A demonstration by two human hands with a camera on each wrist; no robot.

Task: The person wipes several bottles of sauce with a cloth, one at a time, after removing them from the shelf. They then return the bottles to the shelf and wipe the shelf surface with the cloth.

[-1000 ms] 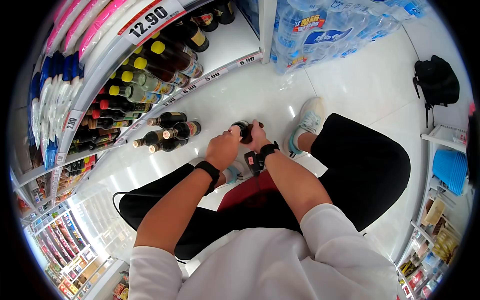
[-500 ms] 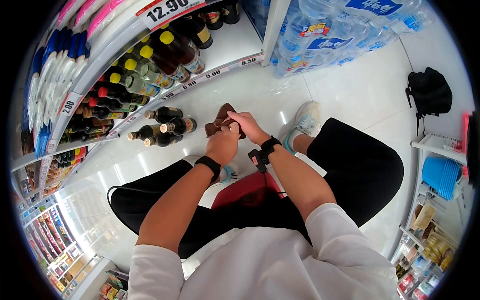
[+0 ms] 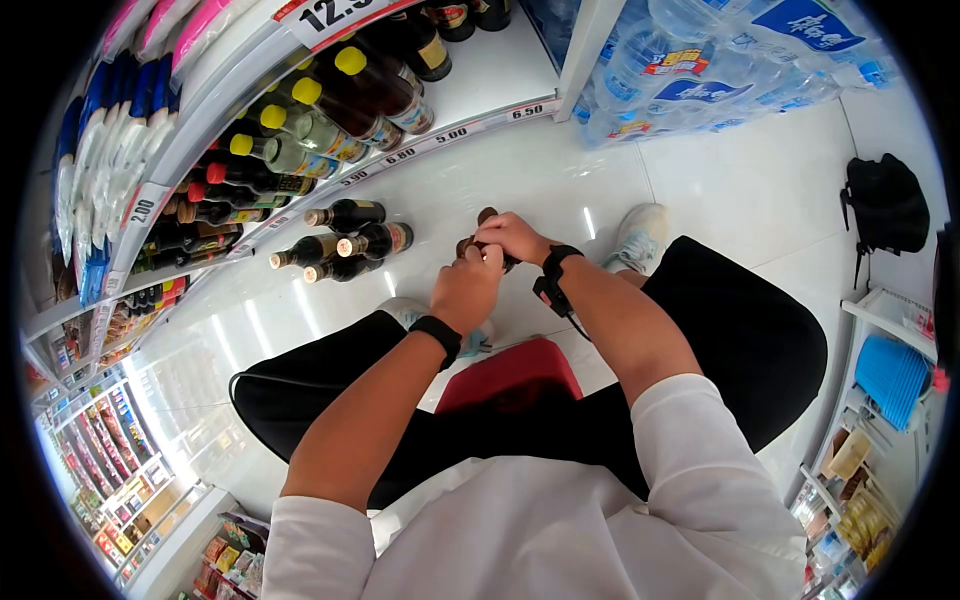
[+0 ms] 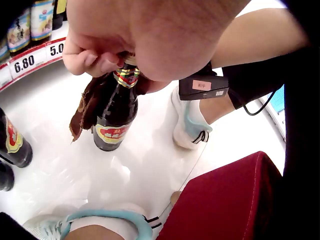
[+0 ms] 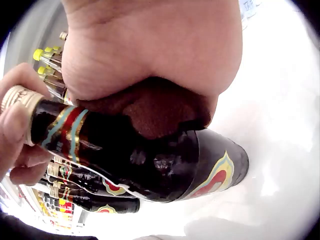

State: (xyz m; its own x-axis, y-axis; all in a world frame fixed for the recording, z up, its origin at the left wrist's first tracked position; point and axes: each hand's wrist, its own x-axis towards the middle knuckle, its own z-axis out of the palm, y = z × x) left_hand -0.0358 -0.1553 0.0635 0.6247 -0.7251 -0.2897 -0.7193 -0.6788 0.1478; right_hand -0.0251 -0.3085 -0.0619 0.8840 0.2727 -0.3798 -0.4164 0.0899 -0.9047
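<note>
A dark glass bottle (image 4: pixel 117 112) with a red and yellow label stands between the hands. My left hand (image 3: pixel 466 290) pinches its cap and neck; in the right wrist view the left fingertips (image 5: pixel 17 125) wrap the cream cap. My right hand (image 3: pixel 515 238) holds a brown cloth (image 5: pixel 155 107) against the bottle's side, and the cloth (image 4: pixel 89 107) hangs beside the bottle in the left wrist view. The head view shows the bottle mostly hidden by both hands. Several similar bottles (image 3: pixel 375 240) stand grouped on the floor to the left.
A shelf edge with price tags (image 3: pixel 450 133) runs behind the floor bottles, with yellow-capped bottles (image 3: pixel 300 150) on it. Packs of water (image 3: pixel 690 80) are at the back right. A red stool (image 3: pixel 510 378) is between the legs, and a black bag (image 3: pixel 886 203) lies at the right.
The brown cloth, spread out above the hands half a second ago, is now bunched by the right hand at the bottle. The view has shifted slightly, and the grouped bottles remain in place.
</note>
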